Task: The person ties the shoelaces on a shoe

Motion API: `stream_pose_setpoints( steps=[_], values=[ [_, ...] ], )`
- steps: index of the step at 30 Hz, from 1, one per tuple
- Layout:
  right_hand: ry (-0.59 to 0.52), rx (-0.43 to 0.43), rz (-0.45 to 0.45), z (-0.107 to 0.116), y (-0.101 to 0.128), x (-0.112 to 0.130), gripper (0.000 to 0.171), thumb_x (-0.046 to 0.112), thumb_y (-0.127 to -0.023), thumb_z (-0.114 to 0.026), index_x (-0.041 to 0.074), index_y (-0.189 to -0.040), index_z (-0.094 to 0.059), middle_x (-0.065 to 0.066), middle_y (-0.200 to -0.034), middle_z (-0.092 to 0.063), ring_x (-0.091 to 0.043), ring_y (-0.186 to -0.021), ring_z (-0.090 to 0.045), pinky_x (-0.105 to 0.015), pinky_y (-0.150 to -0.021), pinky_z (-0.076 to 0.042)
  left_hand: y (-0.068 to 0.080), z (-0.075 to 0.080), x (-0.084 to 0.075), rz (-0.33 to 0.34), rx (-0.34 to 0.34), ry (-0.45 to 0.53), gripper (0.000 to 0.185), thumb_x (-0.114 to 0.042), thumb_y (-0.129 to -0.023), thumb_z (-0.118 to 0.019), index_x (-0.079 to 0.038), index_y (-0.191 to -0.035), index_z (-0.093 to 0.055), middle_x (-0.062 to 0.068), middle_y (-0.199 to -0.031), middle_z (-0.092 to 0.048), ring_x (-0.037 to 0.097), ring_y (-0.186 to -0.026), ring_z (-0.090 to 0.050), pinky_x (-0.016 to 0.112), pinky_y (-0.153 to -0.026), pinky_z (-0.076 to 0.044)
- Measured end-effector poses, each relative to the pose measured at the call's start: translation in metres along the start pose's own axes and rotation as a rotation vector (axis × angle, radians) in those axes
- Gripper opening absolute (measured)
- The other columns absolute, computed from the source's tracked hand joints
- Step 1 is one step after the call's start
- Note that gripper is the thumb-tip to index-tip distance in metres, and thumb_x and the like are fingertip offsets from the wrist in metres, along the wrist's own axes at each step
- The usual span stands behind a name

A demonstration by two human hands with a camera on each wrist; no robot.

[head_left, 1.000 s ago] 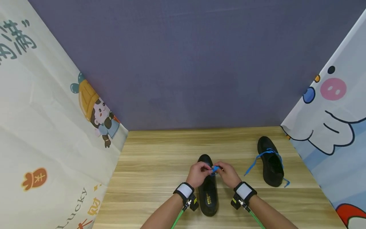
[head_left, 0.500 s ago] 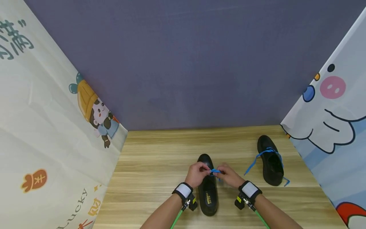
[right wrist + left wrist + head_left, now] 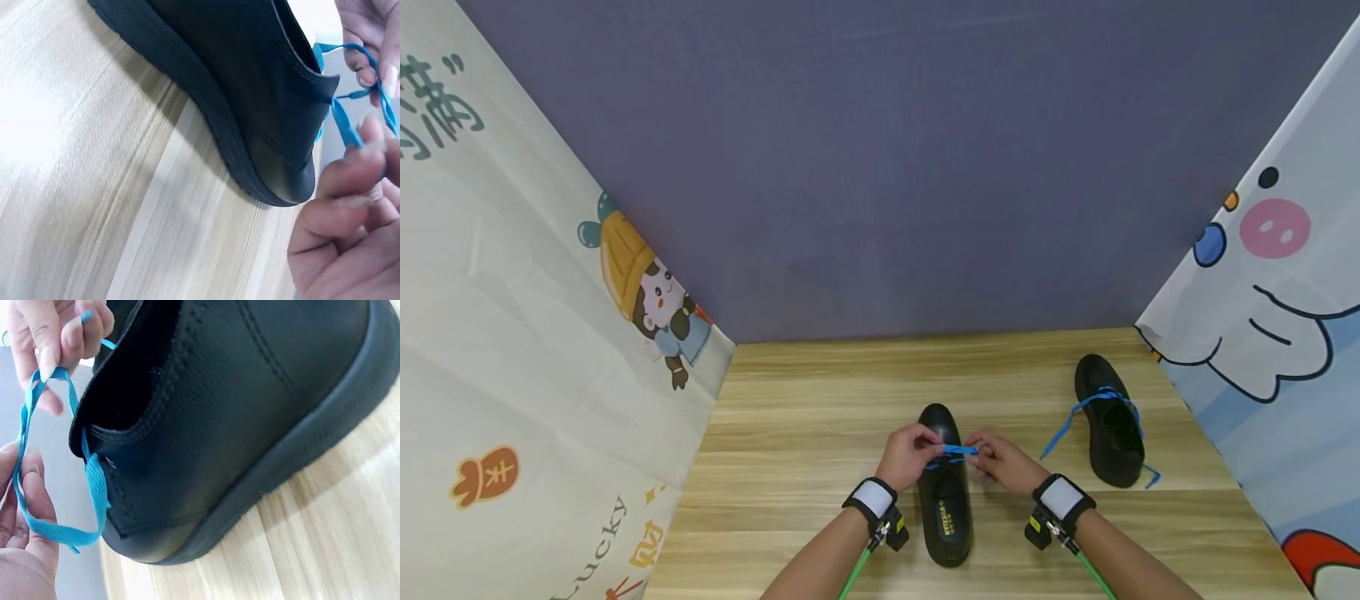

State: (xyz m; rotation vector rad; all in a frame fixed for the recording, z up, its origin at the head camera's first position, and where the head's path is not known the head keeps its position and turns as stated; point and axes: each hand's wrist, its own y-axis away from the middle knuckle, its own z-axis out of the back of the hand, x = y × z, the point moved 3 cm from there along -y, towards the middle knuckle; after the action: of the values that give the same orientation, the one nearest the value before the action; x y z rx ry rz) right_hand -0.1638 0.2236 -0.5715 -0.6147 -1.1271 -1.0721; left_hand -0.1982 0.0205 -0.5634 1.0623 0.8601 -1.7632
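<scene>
Blue lace [image 3: 958, 450] between both hands, over shoe [image 3: 946, 492]

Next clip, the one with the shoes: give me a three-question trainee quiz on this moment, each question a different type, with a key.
1. True or false: the left hand and the right hand both pinch the blue lace of the near shoe.
2. Multiple choice: where is the other shoe? A) on the near shoe; B) on the table, off to the right of the hands; C) in the right hand.
3. Fill in: the other shoe's loose lace is coloured ____.

Key: 1 true; 2 B; 3 blue.
</scene>
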Motion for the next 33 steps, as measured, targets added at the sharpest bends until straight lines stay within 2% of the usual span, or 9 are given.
stream_pose_setpoints(
  steps=[3, 9, 11, 16, 22, 26, 33],
  values=[
    [0.062, -0.017, 0.026, 0.003, 0.001, -0.001, 0.029, 0.004, -0.102, -0.054, -0.009, -0.127, -0.046, -0.007, -0.076, -0.059, -0.02, -0.064, -0.055, -0.022, -0.056, -0.041, 0.002, 0.003, 0.003, -0.026, 0.003, -0.001, 0.005, -0.005, -0.088, -0.075, -0.004, -0.09, -0.071, 0.005, -0.091, -0.069, 0.007, -0.078, -0.064, 0.024, -0.07, -0.053],
    [0.171, -0.048, 0.015, 0.014, 0.005, -0.006, 0.007, 0.008, -0.102, -0.056, 0.002, -0.102, -0.057, -0.007, -0.077, -0.062, -0.019, -0.07, -0.058, -0.024, -0.061, -0.042, 0.006, 0.012, 0.011, -0.055, 0.002, -0.017, 0.007, -0.009, -0.089, -0.076, -0.006, -0.094, -0.073, 0.005, -0.096, -0.069, 0.01, -0.083, -0.066, 0.024, -0.074, -0.055],
    [0.196, -0.062, 0.013, 0.017, 0.008, -0.008, 0.008, 0.01, -0.102, -0.056, 0.004, -0.098, -0.059, -0.007, -0.076, -0.061, -0.018, -0.071, -0.058, -0.025, -0.062, -0.043, 0.007, 0.016, 0.014, -0.054, -0.002, -0.037, 0.007, -0.01, -0.089, -0.076, -0.006, -0.095, -0.073, 0.005, -0.096, -0.069, 0.011, -0.083, -0.066, 0.025, -0.074, -0.055],
    [0.219, -0.123, -0.006, 0.028, 0.016, -0.016, 0.013, 0.011, -0.103, -0.055, 0.002, -0.096, -0.06, -0.006, -0.076, -0.059, -0.019, -0.07, -0.056, -0.025, -0.061, -0.042, 0.011, 0.028, 0.022, -0.06, -0.005, -0.115, 0.009, -0.01, -0.089, -0.075, -0.006, -0.098, -0.076, 0.004, -0.098, -0.07, 0.015, -0.086, -0.066, 0.026, -0.076, -0.054],
    [0.234, -0.157, -0.022, 0.038, 0.024, -0.027, 0.016, 0.012, -0.104, -0.053, 0.001, -0.094, -0.058, -0.005, -0.076, -0.057, -0.021, -0.068, -0.053, -0.026, -0.06, -0.04, 0.017, 0.042, 0.029, -0.157, -0.034, -0.19, 0.013, -0.004, -0.084, -0.079, 0.001, -0.096, -0.076, 0.008, -0.09, -0.069, 0.019, -0.079, -0.064, 0.025, -0.071, -0.052],
    [0.24, -0.181, -0.021, 0.042, 0.03, -0.033, 0.016, 0.009, -0.104, -0.053, 0.002, -0.091, -0.058, -0.006, -0.075, -0.056, -0.019, -0.068, -0.052, -0.026, -0.06, -0.04, 0.021, 0.05, 0.036, -0.158, -0.05, -0.236, 0.008, -0.007, -0.085, -0.079, -0.003, -0.091, -0.078, 0.004, -0.087, -0.07, 0.014, -0.078, -0.063, 0.023, -0.07, -0.051],
    [0.278, -0.233, -0.086, 0.052, 0.046, -0.031, 0.016, 0.008, -0.103, -0.055, 0.003, -0.089, -0.059, -0.005, -0.074, -0.055, -0.01, -0.067, -0.048, -0.026, -0.06, -0.039, 0.026, 0.063, 0.045, -0.126, -0.037, -0.292, 0.006, -0.012, -0.088, -0.077, -0.005, -0.087, -0.077, 0.0, -0.085, -0.067, 0.011, -0.077, -0.061, 0.024, -0.069, -0.051]
  ],
)
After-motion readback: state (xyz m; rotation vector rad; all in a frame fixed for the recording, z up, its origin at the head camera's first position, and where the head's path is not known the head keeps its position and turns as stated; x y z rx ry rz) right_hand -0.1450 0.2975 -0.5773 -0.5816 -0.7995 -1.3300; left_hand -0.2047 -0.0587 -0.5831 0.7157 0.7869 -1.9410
